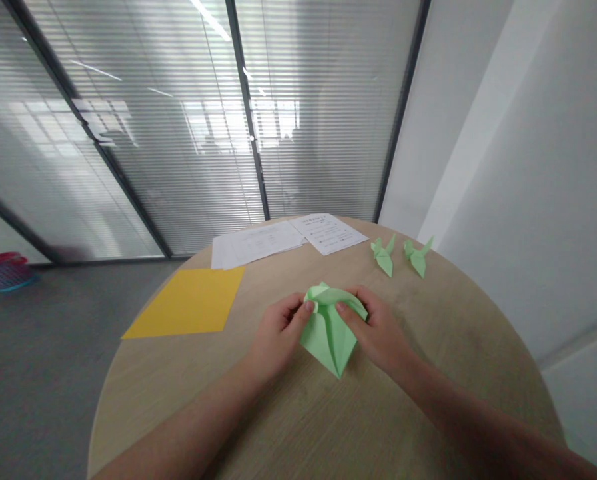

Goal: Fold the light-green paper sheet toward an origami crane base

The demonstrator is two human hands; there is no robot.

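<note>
A pink basket (1, 272) sat on the floor far off at nine o'clock. On the round wooden surface (428, 400), a flat yellow sheet (188, 301) lay at ten o'clock from my hands, with white printed pages (283, 241) beyond it near twelve.

My left hand (277, 331) pinched the left edge of the green paper (328, 330), thumb and fingers (306, 308) closed on the raised flap at its top. The paper itself rested on the surface dead centre in front of me, a half-folded kite shape with its sharp tip pointing to six o'clock and its upper layer lifted and puffed open. My right hand (373, 327) mirrored the left, fingers closed lightly on the right side of that same flap.

As I judged it, the fold wanted both sides drawn evenly, so the lifted layer would flatten along its centre line; pulling harder on one side would skew the point. Keeping the lower tip pressed to the surface seemed wise before creasing.

At one o'clock, well apart from my hands, stood two finished green cranes (401, 257) side by side.
</note>
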